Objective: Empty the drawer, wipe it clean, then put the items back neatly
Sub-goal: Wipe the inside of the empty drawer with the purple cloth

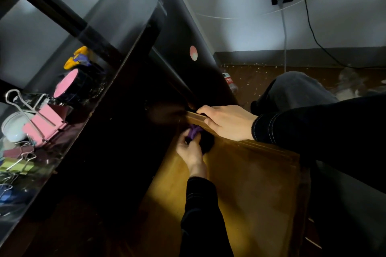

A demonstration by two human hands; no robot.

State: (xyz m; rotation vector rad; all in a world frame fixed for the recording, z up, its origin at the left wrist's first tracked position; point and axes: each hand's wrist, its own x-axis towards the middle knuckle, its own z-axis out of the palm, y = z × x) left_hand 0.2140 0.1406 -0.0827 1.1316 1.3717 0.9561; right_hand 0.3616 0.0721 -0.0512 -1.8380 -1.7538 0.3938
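Drawer (250, 183) stands pulled out from the dark desk (69, 142), and its wooden bottom looks bare as far as the view shows, so the emptying step seems to be done. The wiping step is, I judge, the one in hand. The left hand (191, 152) is inside the drawer at its far corner, and its fingers (183, 142) are curled around a bunched purple cloth (194, 131) pressed into that corner. The right hand (227, 122) lies just beside the cloth, with its fingers (205, 110) bent over the drawer's side wall and holding it. The bottom nearer to the person, behind the left fingers, looks clean, but I cannot tell if it was wiped.

Well apart from both hands, on the desk top, lie pink binder clips (43, 125) and a tape roll (66, 87). These probably came from the drawer. Putting them back neatly is not yet done.
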